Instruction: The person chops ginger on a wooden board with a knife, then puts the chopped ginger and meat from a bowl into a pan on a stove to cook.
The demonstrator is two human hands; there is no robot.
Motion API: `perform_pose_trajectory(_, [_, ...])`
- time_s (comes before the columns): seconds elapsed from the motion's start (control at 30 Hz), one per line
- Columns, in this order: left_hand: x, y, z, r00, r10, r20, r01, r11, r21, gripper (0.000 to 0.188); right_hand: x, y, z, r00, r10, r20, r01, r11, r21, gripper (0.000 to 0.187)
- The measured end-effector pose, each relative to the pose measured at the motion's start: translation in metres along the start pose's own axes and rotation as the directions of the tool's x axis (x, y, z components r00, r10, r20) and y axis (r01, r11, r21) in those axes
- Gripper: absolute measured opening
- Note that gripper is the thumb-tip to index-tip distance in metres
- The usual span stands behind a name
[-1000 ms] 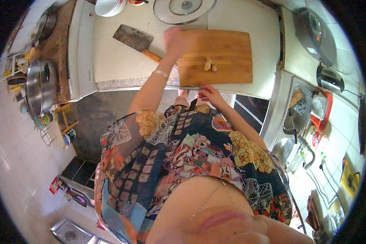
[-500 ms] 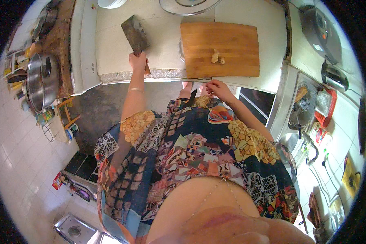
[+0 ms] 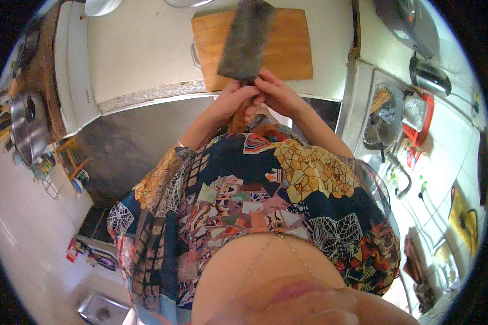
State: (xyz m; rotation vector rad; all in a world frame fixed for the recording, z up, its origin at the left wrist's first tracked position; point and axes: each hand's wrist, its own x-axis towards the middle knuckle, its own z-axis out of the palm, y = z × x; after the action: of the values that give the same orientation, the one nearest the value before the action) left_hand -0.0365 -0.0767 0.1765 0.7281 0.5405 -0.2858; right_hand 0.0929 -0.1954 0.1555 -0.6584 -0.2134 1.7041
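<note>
A cleaver (image 3: 248, 40) with a broad, dark, stained blade is held up over the near part of the wooden cutting board (image 3: 293, 46), its blade pointing away from me. My left hand (image 3: 231, 103) is closed round the handle just below the blade. Against it, my right hand (image 3: 276, 95) has its fingers closed at the heel of the blade and the top of the handle. Most of the handle is hidden by my fingers. The blade covers the middle of the board, and the small pale pieces seen there earlier are out of sight.
The board lies on a cream worktop (image 3: 141, 54) with a rough front edge. At right is a sink (image 3: 385, 116) with a red basket (image 3: 422, 122) beside it and a black kettle (image 3: 431, 76) farther back. A steel pot (image 3: 30, 127) stands at left.
My left hand has brought the cleaver from the left of the board to in front of it. My right hand has come to the cleaver from the counter edge. The view has shifted right.
</note>
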Motion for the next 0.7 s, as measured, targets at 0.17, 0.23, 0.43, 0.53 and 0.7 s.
perform_pose_trajectory(0.17, [0.05,-0.037,0.019,0.989,0.095,0.114,-0.139,0.863,0.485,0.033,-0.044,-0.019,-0.057,0.934,-0.019,-0.356,-0.057,0.978,-0.2,0.026])
perform_pose_trajectory(0.23, [0.063,-0.05,0.007,0.96,0.172,0.222,-0.281,0.597,0.751,0.034,-0.053,-0.029,-0.072,0.901,0.01,-0.433,-0.107,0.973,-0.202,0.026])
perform_pose_trajectory(0.43, [0.095,-0.058,-0.052,0.641,0.715,-0.279,-0.035,0.391,0.92,0.033,-0.066,-0.045,-0.118,0.805,0.027,-0.593,-0.21,0.947,-0.242,0.016])
perform_pose_trajectory(0.53, [0.112,-0.053,-0.061,0.388,0.875,-0.29,0.158,0.247,0.956,0.031,-0.067,-0.047,-0.124,0.798,0.117,-0.592,-0.264,0.949,-0.169,0.018])
perform_pose_trajectory(0.7, [0.114,-0.062,-0.103,0.491,0.846,-0.206,0.098,0.181,0.978,0.037,-0.067,-0.042,-0.117,0.782,0.034,-0.622,-0.353,0.846,-0.399,0.02])
